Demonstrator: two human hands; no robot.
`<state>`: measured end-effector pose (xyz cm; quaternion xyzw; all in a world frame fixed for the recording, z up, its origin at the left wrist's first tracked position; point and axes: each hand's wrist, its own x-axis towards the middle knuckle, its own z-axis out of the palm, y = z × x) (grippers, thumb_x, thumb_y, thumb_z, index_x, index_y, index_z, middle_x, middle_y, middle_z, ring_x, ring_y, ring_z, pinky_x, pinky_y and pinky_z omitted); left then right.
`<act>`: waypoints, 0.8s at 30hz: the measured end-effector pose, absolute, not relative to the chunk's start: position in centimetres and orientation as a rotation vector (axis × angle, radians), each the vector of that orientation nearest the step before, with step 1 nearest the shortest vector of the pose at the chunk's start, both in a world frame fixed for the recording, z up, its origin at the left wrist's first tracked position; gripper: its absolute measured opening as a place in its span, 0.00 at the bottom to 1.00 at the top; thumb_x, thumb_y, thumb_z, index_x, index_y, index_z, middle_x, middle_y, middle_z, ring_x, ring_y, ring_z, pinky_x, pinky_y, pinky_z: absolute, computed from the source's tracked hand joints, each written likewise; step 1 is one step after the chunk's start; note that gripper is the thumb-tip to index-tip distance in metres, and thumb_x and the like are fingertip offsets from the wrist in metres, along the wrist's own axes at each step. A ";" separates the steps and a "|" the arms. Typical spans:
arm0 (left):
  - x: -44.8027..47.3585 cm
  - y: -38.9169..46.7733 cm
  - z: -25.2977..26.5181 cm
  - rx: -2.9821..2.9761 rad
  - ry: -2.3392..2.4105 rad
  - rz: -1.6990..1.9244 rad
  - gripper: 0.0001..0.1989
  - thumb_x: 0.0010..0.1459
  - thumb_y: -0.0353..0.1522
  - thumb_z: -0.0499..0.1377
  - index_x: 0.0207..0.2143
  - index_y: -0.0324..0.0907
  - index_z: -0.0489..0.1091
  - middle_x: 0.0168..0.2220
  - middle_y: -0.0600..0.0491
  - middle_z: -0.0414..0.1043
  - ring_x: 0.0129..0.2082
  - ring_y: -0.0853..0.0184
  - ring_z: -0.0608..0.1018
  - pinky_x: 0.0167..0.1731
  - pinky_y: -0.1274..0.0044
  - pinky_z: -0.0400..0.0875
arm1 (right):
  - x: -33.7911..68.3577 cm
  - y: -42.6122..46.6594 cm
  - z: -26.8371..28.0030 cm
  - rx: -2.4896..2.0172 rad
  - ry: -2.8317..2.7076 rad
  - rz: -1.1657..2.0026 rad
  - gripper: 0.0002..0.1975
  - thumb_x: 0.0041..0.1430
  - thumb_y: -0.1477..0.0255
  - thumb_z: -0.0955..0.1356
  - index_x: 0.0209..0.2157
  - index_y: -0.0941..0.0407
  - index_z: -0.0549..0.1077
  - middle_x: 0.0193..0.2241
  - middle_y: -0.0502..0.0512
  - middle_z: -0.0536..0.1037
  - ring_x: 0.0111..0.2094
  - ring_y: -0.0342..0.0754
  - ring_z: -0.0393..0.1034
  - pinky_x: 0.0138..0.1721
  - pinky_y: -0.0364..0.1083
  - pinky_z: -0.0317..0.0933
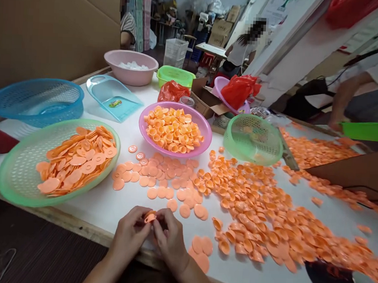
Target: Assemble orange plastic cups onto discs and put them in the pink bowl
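Near the table's front edge, my left hand (132, 230) and my right hand (170, 237) meet, fingers pinched around one small orange plastic piece (150, 216). Its exact shape is partly hidden by my fingertips. Just beyond my hands lie flat orange discs (162, 170) spread over the white table, and a few more discs (201, 248) lie to the right of my right hand. A broad heap of orange cup-shaped pieces (252, 199) covers the table on the right.
A green basket (8, 178) of orange discs stands left; a pink bowl (204, 144) of orange cups stands at the middle. Behind are a blue basket (36, 87), a blue scoop (127, 108) and a green basket (253, 151). A person's arm (349, 97) holds a green container at right.
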<state>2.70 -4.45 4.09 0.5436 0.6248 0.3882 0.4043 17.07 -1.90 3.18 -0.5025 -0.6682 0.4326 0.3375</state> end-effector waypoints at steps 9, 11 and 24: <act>3.2 -4.9 6.2 1.278 1.487 1.010 0.09 0.50 0.35 0.60 0.32 0.41 0.77 0.31 0.50 0.78 0.34 0.62 0.79 0.36 0.76 0.76 | 18.2 -2.7 5.5 -1.202 -1.730 1.165 0.07 0.57 0.76 0.65 0.37 0.55 0.73 0.31 0.52 0.76 0.30 0.44 0.71 0.32 0.41 0.64; 3.0 -4.8 5.5 1.206 1.476 0.957 0.10 0.49 0.37 0.61 0.31 0.41 0.77 0.29 0.51 0.77 0.33 0.62 0.79 0.35 0.76 0.76 | 17.9 -3.0 4.8 -1.242 -1.707 1.184 0.03 0.54 0.76 0.67 0.31 0.54 0.71 0.28 0.49 0.76 0.28 0.44 0.70 0.28 0.40 0.62; 4.3 0.0 10.8 1.384 1.444 1.249 0.12 0.52 0.31 0.59 0.41 0.42 0.74 0.40 0.49 0.77 0.41 0.63 0.78 0.43 0.75 0.76 | 18.8 2.1 10.4 -0.999 -1.660 0.865 0.11 0.61 0.76 0.64 0.44 0.52 0.72 0.35 0.53 0.75 0.34 0.45 0.72 0.37 0.44 0.67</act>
